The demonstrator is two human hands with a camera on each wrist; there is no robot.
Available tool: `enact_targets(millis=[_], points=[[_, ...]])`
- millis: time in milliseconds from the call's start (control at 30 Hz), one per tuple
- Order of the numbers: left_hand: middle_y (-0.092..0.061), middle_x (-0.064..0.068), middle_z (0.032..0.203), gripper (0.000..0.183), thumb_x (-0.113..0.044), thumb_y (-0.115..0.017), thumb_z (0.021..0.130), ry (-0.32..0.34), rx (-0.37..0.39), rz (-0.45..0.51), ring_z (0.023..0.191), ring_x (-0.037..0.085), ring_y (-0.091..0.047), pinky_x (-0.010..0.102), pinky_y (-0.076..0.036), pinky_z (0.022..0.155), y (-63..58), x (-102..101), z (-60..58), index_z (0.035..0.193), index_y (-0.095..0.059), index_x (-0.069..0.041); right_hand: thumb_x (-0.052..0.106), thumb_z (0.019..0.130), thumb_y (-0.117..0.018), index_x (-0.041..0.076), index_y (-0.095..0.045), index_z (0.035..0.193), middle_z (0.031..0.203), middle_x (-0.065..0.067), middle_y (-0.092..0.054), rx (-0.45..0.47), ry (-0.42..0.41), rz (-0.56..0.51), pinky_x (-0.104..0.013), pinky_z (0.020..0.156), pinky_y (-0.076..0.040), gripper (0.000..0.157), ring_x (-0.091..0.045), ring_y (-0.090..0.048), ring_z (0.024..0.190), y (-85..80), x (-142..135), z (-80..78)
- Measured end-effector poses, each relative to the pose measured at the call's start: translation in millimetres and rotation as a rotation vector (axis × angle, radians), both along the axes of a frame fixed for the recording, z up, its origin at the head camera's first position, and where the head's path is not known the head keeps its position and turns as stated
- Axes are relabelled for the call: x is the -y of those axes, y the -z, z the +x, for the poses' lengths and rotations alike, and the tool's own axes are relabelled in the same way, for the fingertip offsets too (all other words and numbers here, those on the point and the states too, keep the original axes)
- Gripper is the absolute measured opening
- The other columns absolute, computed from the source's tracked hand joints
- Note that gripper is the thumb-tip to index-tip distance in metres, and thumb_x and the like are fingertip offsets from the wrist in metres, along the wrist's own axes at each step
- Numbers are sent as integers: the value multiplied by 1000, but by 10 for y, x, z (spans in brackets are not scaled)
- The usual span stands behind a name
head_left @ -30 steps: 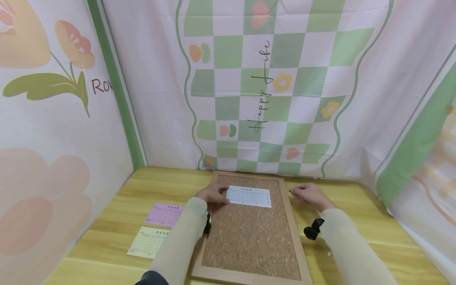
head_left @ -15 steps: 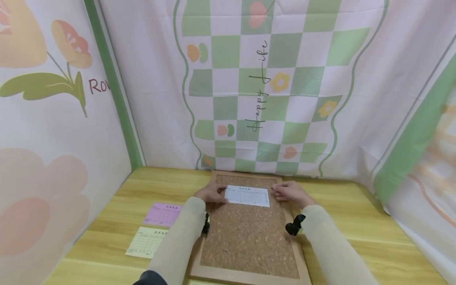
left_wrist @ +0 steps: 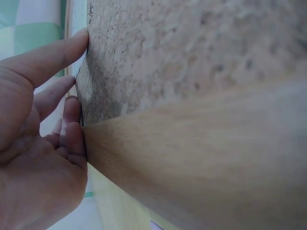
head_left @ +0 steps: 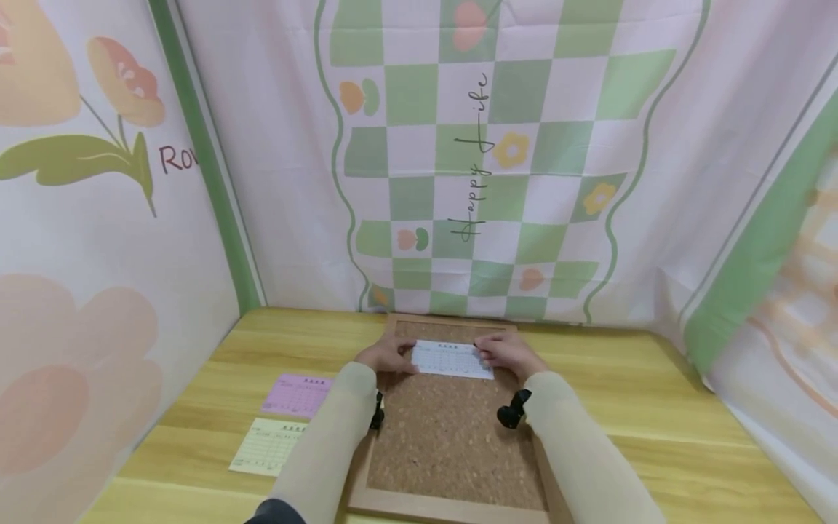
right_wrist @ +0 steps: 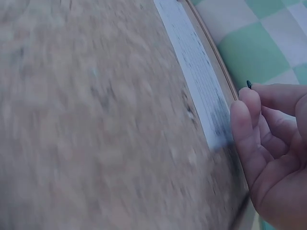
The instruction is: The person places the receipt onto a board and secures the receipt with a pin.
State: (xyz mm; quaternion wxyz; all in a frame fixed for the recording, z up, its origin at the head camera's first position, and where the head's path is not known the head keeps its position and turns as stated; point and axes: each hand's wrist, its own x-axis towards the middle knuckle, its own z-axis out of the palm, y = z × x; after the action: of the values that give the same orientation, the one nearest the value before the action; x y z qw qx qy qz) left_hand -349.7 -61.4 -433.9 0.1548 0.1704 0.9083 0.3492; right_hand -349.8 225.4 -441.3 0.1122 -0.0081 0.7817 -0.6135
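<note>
A white printed slip (head_left: 452, 359) lies on the upper part of a wood-framed corkboard (head_left: 452, 444). My left hand (head_left: 385, 356) rests at the slip's left edge. In the left wrist view, the thumb and a finger of that left hand (left_wrist: 41, 110) extend onto the slip, while other fingers bend against the frame. My right hand (head_left: 512, 354) is over the slip's upper right part. Between its thumb and index finger it pinches a small black pushpin (right_wrist: 249, 85), mostly hidden by the fingertips. In the right wrist view, the slip is beside the right hand (right_wrist: 273, 134).
To the left of the board, a pink slip (head_left: 294, 394) and a pale yellow slip (head_left: 262, 447) lie on the wooden table (head_left: 655, 422), both partly covered by the left sleeve. A checked curtain (head_left: 471, 218) hangs behind the board.
My right hand has moved left, from beside the board's right frame to over the slip's right part, still pinching the black pushpin. The left hand stays at the slip's left edge.
</note>
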Motion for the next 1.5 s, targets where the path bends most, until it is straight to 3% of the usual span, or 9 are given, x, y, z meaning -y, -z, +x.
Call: enact_targets(millis=[233,667,933,1500], points=[[-39,17,154,67,-21,-76,91,1,-5,-15,144,34,-30,46,-29,114,-16,4,1,150,-46,-7,10,101,-59,-14,-59,127,91,-10,-68,-5,-20,37,-24,66,-55,36,-9,-62,74,17,212,-73],[-41,17,153,66,-22,-76,91,-3,-8,-13,141,34,-34,46,-32,113,-33,-11,22,149,-47,-6,12,101,-60,-9,-67,120,92,-11,-70,-67,48,170,-27,66,-56,29,-12,-63,75,30,506,-122],[-42,18,152,66,-22,-75,92,6,-6,-19,141,34,-35,47,-32,112,-27,-5,13,149,-46,-5,11,100,-62,-6,-70,113,86,-7,-69,-24,132,172,-26,61,-54,24,-12,-61,71,49,587,-148],[-42,17,151,65,-23,-75,92,-13,6,-28,140,34,-36,47,-32,112,-33,-4,35,149,-47,-8,5,97,-64,-7,-71,107,69,-4,-62,-9,194,181,-23,51,-45,17,-11,-53,59,93,675,-189]])
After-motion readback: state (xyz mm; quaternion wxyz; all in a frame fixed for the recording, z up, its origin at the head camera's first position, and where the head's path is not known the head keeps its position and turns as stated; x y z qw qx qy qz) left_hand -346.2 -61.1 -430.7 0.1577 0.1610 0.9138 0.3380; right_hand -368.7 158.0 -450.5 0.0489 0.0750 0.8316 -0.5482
